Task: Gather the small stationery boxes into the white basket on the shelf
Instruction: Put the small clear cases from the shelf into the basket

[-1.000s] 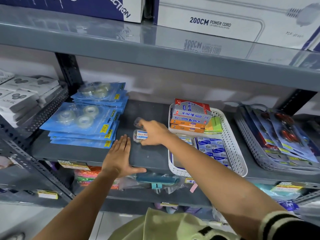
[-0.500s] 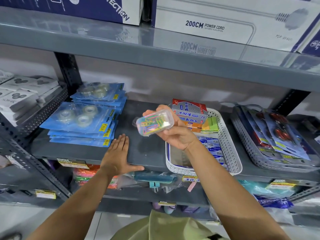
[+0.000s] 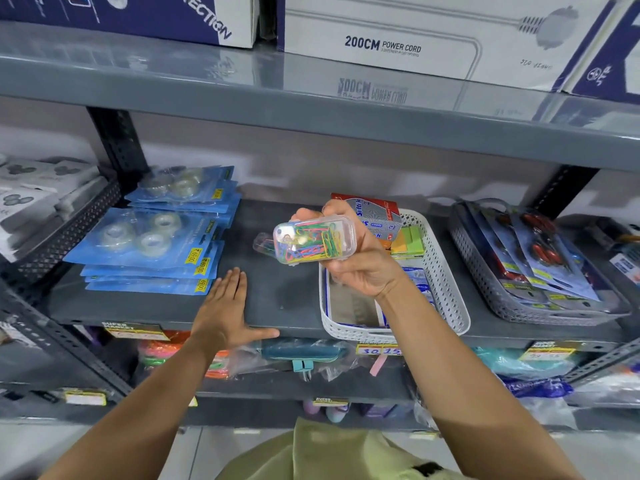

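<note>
My right hand is shut on a clear plastic box of coloured paper clips, held in the air just left of the white basket. A second clear box lies on the grey shelf behind it, partly hidden. The basket holds red and orange Softek boxes stacked at its back, green sticky notes and blue-and-white small boxes under my wrist. My left hand lies flat and open on the shelf's front edge, holding nothing.
Blue tape blister packs are stacked at the shelf's left. A grey basket of scissors packs stands at the right. Large power cord boxes sit on the shelf above. Price labels and bagged goods line the lower shelf.
My right hand took the clear paper clip box off the shelf, lifted it and turned it face up near the basket. The left hand stayed flat on the shelf.
</note>
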